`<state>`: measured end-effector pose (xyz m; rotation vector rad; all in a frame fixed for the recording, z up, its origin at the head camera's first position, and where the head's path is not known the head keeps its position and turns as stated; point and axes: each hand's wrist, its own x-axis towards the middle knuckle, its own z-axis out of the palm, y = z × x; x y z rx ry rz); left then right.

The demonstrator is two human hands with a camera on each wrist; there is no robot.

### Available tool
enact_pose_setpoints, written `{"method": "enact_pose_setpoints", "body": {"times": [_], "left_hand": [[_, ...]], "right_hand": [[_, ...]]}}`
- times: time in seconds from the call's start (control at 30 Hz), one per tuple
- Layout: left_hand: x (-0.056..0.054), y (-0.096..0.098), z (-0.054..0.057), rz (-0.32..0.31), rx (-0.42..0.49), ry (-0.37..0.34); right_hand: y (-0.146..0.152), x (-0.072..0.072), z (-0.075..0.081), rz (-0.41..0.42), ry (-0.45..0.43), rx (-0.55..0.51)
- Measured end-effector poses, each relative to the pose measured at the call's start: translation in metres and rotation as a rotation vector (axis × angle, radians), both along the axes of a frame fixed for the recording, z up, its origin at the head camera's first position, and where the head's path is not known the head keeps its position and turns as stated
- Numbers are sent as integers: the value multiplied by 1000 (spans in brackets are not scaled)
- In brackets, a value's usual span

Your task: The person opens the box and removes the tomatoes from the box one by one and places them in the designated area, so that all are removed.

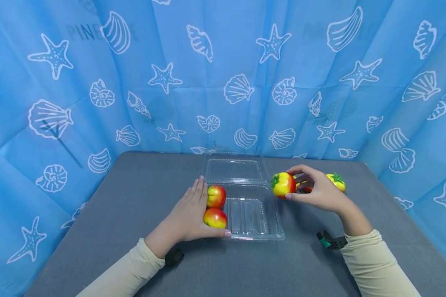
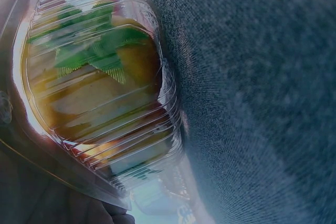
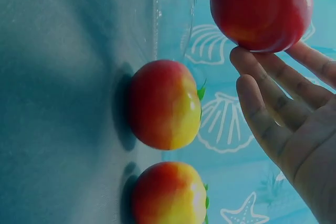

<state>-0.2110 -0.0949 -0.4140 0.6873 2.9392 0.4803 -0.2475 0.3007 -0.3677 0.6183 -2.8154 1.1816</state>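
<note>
Before me lies a clear plastic clamshell box, its lid folded back behind it. Two red-and-yellow tomato-like fruits, a rear one and a front one, sit in its left side. My left hand rests with straight fingers along the box's left edge, thumb spread along the front. In the left wrist view a green leafy top shows through the ribbed wall. My right hand holds another tomato-like fruit between thumb and fingertips, raised beside the box's right edge.
Two more such fruits, one nearer the box and one farther off, stand on the grey tabletop, partly behind my right hand in the head view. A blue curtain with shell prints hangs along the table's back and sides.
</note>
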Motion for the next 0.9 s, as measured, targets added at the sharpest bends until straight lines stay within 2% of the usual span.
{"method": "enact_pose_setpoints", "body": {"times": [0.17,0.53,0.9], "left_hand": [[0,0,0,1,-5,-2],[0,0,0,-1,1,-3],[0,0,0,-2,-1,3]], "right_hand": [[3,-1,-1,13,-17,-15],[10,-3,-4,54,-30,44],[16,-7,-5,74,-117,36]]}}
